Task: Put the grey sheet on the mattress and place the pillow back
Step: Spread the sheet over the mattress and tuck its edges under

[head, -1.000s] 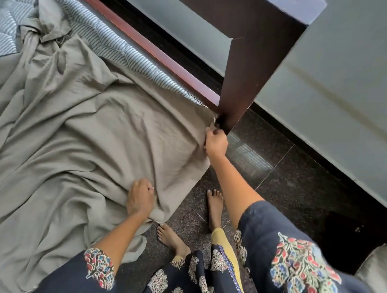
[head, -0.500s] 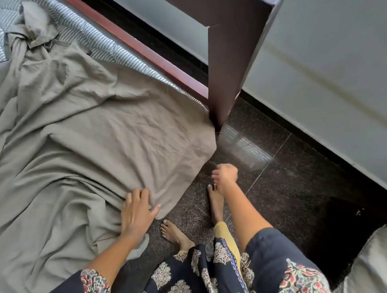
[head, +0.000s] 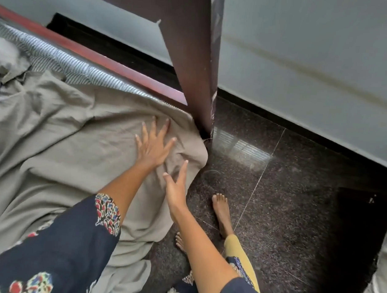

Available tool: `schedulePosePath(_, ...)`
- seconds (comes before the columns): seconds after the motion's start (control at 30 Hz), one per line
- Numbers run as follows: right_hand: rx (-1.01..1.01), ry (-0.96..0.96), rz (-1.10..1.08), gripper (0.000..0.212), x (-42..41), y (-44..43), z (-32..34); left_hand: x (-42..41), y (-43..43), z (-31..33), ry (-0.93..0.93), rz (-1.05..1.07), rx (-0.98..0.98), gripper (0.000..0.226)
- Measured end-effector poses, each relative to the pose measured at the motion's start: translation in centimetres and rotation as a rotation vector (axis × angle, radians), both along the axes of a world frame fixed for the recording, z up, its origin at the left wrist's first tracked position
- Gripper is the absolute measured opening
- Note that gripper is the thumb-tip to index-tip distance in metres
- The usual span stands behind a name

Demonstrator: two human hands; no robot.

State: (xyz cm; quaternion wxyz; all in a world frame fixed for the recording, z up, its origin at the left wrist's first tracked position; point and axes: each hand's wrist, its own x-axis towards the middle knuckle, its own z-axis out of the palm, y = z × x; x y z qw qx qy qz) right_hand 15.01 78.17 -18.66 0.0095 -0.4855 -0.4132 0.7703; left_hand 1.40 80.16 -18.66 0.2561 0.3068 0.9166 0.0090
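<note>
Grey sheet (head: pixel 67 142) lies under spread left hand (head: pixel 154 145); right hand (head: pixel 175 187) flat beside.

Counted are one sheet (head: pixel 67 146), one mattress (head: pixel 66 65), one bedpost (head: pixel 191 58), a left hand (head: pixel 154 146), a right hand (head: pixel 175 187), and two feet (head: pixel 222 213) beside the sheet.

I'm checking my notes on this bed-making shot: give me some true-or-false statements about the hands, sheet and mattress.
1. The left hand lies flat, fingers spread, on the grey fabric sheet. True.
2. The right hand grips the dark brown wooden bedpost. False: it is open at the sheet's edge, clear of the post.
3. The grey-and-white striped mattress is fully covered. False: a strip shows beside the reddish wooden bed rail.
4. A bare foot stands on the dark speckled stone floor. True.
</note>
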Motion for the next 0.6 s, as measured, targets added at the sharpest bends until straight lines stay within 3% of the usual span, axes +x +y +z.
schedulePosePath(0.13, 0.037, 0.035, 0.079, 0.072, -0.4, 0.3, -1.4, -1.6, 2.9, -1.0, 0.072, -0.061, -0.029, 0.066)
schedulePosePath(0.3, -0.058, 0.083, 0.121, 0.072, -0.2, -0.1, -1.8, -4.1, 5.9, -0.4, 0.011, -0.032, -0.083, 0.062)
schedulePosePath(0.4, 0.009, -0.063, -0.001, 0.062, 1.7, -1.1, -2.3, -3.1, 5.9, -0.5, 0.096, -0.026, -0.003, 0.056)
schedulePosePath(0.5, -0.139, -0.326, -0.198, 0.050, 3.6, -2.0, -5.3, -0.8, 4.7, -1.2, 0.236, -0.138, 0.119, 0.054)
schedulePosePath(0.6, -0.166, -0.335, -0.284, 0.048, 3.8, -3.1, -6.5, 0.7, 4.1, -2.5, 0.268, -0.265, 0.113, 0.063)
